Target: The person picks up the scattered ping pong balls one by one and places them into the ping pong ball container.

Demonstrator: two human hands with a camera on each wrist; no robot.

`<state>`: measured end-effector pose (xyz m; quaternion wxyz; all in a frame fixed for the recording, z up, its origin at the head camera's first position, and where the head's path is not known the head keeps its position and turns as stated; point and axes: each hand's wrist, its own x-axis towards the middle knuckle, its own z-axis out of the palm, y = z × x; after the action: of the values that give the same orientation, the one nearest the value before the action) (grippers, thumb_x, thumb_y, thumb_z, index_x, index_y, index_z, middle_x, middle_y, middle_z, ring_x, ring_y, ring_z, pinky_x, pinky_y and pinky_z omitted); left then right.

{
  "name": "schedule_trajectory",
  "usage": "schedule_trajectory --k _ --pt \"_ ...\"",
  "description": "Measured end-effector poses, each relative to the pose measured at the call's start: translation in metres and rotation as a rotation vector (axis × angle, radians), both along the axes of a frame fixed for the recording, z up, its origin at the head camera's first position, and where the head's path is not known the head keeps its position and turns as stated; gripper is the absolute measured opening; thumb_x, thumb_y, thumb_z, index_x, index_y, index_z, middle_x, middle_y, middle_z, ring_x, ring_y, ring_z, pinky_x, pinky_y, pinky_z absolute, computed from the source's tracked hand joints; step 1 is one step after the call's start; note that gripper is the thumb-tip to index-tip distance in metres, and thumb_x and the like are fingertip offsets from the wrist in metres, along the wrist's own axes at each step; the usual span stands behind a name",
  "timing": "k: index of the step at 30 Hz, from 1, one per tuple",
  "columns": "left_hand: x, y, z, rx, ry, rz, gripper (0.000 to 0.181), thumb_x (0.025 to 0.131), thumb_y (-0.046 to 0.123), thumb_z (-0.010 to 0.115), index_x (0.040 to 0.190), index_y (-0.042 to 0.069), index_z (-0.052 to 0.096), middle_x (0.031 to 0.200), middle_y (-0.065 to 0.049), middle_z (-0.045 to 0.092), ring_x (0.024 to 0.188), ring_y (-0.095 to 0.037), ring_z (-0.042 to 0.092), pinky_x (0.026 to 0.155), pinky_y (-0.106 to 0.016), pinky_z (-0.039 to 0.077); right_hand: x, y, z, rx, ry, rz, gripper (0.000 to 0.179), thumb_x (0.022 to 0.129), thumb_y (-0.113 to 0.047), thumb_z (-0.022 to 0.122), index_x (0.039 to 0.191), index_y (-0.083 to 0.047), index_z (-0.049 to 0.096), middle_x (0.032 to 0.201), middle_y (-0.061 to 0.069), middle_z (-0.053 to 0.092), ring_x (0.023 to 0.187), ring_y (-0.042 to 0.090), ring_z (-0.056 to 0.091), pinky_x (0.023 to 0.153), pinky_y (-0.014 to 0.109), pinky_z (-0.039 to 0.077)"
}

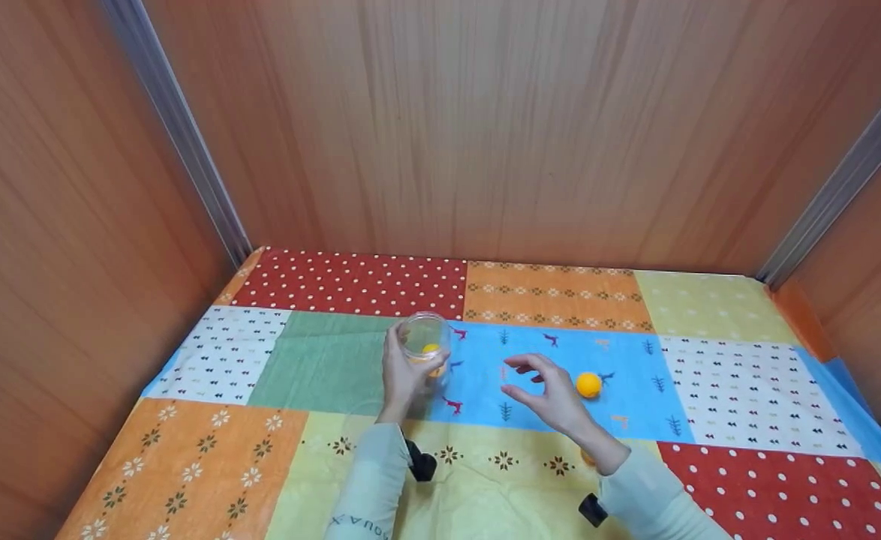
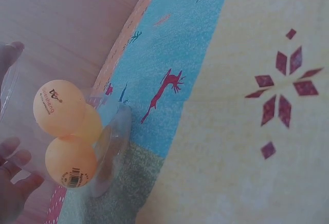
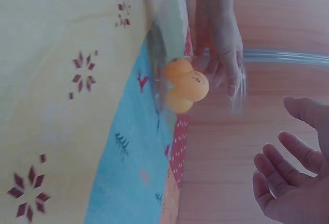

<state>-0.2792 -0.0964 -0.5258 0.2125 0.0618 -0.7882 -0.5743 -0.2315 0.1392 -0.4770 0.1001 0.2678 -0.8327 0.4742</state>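
Note:
My left hand (image 1: 401,375) grips a clear jar (image 1: 424,324) near its rim, and the jar's base is close over the cloth. Inside lie three orange ping-pong balls (image 2: 59,108), bunched together near the bottom, with printing on them in the left wrist view. To the right of the jar, my right hand (image 1: 553,390) hovers with relaxed, parted fingers and nothing between them. Its fingertips point toward the jar in the right wrist view. Another ping-pong ball (image 1: 589,385) sits on the blue patch just right of this hand. One more orange ball (image 1: 587,456) is mostly hidden behind the right wrist.
A patchwork tablecloth (image 1: 320,360) with blue, green, red, orange and cream squares covers the table. Wood-grain panels (image 1: 440,135) enclose the back and both sides, with metal strips (image 1: 185,127) at the corners.

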Motion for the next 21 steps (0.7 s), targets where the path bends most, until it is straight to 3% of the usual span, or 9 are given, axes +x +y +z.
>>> schedule_trajectory --k 7,9,17,21 --pt "0.0 0.0 0.0 0.021 0.004 -0.008 0.081 0.057 0.026 0.083 0.122 0.011 0.038 0.122 -0.015 0.045 0.114 -0.03 0.042 0.093 -0.043 0.037 0.009 0.018 -0.005 0.028 -0.04 0.002 0.032 0.08 -0.023 0.066 0.109 -0.013 0.059 0.108 0.005 0.058 0.096 0.02 0.053 0.079 0.04 0.044" --pt "0.0 0.0 0.0 0.027 0.002 -0.011 0.081 0.057 0.027 0.083 0.122 0.011 0.038 0.122 -0.015 0.044 0.115 -0.03 0.042 0.093 -0.043 0.037 0.007 0.025 -0.013 0.045 -0.054 -0.005 0.033 0.079 -0.026 0.065 0.11 -0.015 0.059 0.108 0.002 0.058 0.097 0.021 0.053 0.08 0.04 0.043" --pt "0.001 -0.001 0.0 0.004 0.012 -0.005 0.079 0.059 0.028 0.082 0.122 0.012 0.037 0.121 -0.014 0.045 0.114 -0.027 0.042 0.093 -0.044 0.037 0.012 0.043 -0.028 0.074 -0.098 0.005 0.033 0.078 -0.007 0.066 0.11 -0.004 0.058 0.108 0.01 0.059 0.096 0.03 0.053 0.082 0.052 0.041" --pt "0.002 0.0 0.001 0.013 -0.003 -0.009 0.08 0.058 0.028 0.082 0.122 0.012 0.037 0.123 -0.015 0.044 0.115 -0.027 0.042 0.092 -0.044 0.037 0.013 0.052 -0.032 0.092 -0.14 0.028 0.033 0.079 -0.014 0.065 0.11 -0.006 0.059 0.107 0.006 0.06 0.095 0.027 0.054 0.082 0.05 0.042"
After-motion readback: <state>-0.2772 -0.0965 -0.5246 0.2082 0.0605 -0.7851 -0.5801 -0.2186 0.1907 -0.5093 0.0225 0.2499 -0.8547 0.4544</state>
